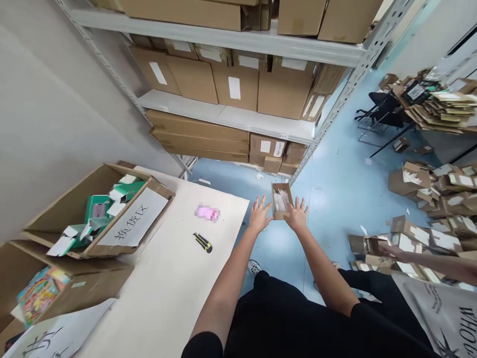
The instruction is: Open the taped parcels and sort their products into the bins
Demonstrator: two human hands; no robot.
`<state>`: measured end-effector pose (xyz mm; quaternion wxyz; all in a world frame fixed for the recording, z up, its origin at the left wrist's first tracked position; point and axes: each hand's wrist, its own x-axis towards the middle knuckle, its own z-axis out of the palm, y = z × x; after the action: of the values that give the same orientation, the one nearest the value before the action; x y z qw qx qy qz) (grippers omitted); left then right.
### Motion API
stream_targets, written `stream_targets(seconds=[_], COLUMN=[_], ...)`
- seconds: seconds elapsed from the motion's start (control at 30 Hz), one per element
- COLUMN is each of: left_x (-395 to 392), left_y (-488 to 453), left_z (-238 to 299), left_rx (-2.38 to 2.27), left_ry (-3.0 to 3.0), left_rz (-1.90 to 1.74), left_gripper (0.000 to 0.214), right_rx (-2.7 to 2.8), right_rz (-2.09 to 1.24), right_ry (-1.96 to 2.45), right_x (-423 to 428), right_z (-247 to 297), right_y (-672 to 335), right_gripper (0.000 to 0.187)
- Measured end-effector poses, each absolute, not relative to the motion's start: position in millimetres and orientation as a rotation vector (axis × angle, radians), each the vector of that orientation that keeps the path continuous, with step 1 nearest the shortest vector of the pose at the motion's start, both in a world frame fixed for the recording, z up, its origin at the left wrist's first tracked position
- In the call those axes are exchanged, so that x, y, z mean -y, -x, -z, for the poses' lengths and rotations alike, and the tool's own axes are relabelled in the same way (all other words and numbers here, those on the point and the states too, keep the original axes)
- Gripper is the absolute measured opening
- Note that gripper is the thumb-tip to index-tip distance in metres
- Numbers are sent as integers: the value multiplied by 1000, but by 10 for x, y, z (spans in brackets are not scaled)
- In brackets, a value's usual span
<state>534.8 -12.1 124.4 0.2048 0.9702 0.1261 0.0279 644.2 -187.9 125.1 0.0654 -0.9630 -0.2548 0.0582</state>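
A small open cardboard box is between my two hands, over the blue floor. White, crumpled-looking packing material lies inside it. My left hand is beside the box's left wall, fingers spread, its thumb close to the near left corner. At the near right corner is my right hand, also with fingers spread, and its thumb overlaps the box edge. Whether either hand bears the box's weight I cannot tell. On the white table to my left lie a yellow-and-black box cutter and a blurred pink item.
Labelled cardboard bins with green boxes stand along the table's left. Ahead rises a metal shelf stacked with cartons. To the right, a co-worker's arm reaches over a pile of opened boxes. A black chair stands farther back.
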Motion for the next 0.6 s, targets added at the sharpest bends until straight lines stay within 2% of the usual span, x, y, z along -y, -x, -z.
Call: stream_targets(seconds=[0.2, 0.33, 0.6], left_x=[-282, -554, -656], left_y=[-4861, -4296, -2494], left_z=[-1228, -1297, -1542], left_rx=[-664, -879, -1477], left_ry=[-2609, -2561, -2384], left_rz=[-135, -284, -492], left_gripper=[63, 61, 57], right_rx=[876, 1158, 1653], right_rz=[-8, 32, -96], right_ry=[2675, 2419, 1872], right_x=[1557, 1024, -215], right_z=[-1127, -1048, -1270], right_y=[-6506, -6315, -4926], right_gripper=[48, 49, 55])
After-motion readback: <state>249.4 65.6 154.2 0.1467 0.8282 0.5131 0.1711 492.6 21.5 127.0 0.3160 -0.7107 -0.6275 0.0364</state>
